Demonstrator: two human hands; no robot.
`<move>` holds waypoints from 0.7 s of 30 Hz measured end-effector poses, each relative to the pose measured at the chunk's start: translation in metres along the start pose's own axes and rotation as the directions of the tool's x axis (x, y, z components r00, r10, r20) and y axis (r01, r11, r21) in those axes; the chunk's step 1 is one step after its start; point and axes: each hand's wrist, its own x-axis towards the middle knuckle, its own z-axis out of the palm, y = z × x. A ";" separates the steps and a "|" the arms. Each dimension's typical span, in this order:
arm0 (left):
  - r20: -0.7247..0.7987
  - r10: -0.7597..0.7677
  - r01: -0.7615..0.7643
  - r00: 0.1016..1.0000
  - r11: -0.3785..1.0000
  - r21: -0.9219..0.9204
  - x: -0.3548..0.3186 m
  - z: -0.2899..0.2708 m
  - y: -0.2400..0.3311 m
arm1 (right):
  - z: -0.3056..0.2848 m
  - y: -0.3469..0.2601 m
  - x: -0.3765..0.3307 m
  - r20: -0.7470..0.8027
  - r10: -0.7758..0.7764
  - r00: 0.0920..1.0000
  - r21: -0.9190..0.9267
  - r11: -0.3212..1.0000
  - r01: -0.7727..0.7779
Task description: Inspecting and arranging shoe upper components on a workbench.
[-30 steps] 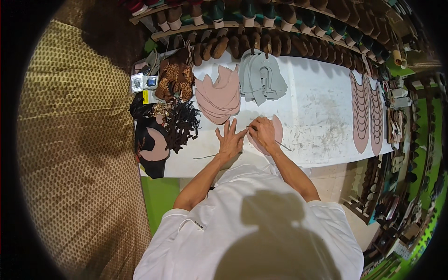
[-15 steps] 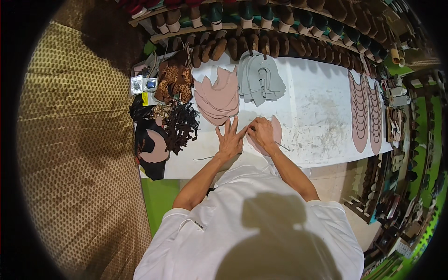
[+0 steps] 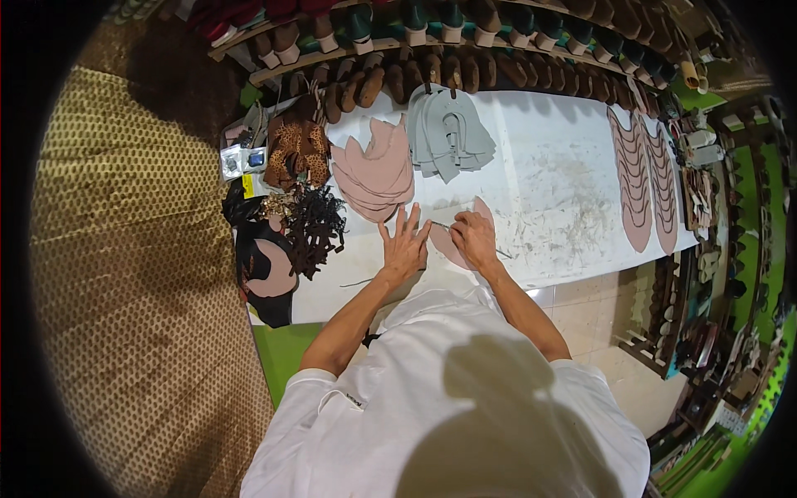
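My left hand lies on the white worktable with its fingers spread, just below a stack of pink shoe-upper pieces. Beside it my right hand is closed in a pinch on a slim dark piece, whose kind is too small to tell. That piece points toward my left fingertips. Under the right hand is a pink leaf-shaped piece, partly covered by the fingers. A thin dark cord lies to the left of my left wrist.
Grey cut pieces are stacked at the back. Dark straps, leopard-print pieces and a black piece crowd the left end. Rows of pink pieces lie far right. Shelves of shoes line the back.
My right hand has shifted slightly, and the slim dark piece shows more clearly between the hands. My left hand stays spread on the table. The whole view has tilted a little.
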 end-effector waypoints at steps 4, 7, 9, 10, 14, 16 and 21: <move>0.004 -0.007 0.007 1.000 1.000 -0.009 0.000 0.003 -0.001 | -0.006 -0.002 0.005 0.018 0.038 0.999 0.016 0.999 -0.039; 0.012 -0.050 0.050 0.999 0.997 -0.052 0.002 0.009 0.000 | -0.008 -0.003 0.006 -0.003 0.071 0.997 0.074 0.995 -0.071; -0.001 -0.120 0.118 0.993 0.978 -0.169 0.003 0.012 0.000 | -0.007 -0.003 0.005 -0.002 0.068 0.998 0.068 0.995 -0.068; -0.001 -0.118 0.116 0.993 0.979 -0.169 0.004 0.013 0.000 | -0.006 -0.003 0.004 0.001 0.071 0.997 0.073 0.995 -0.071; -0.053 -0.105 0.090 0.993 0.967 -0.238 0.005 0.014 0.002 | -0.003 -0.002 0.001 -0.018 0.079 0.997 0.082 0.994 -0.078; -0.117 -0.084 0.049 0.990 0.961 -0.273 0.004 0.012 0.005 | -0.003 -0.002 0.001 -0.020 0.088 0.996 0.092 0.992 -0.086; -0.138 -0.051 0.022 0.989 0.978 -0.207 0.000 0.010 0.006 | -0.003 -0.001 0.000 0.022 0.115 0.993 0.109 0.987 -0.117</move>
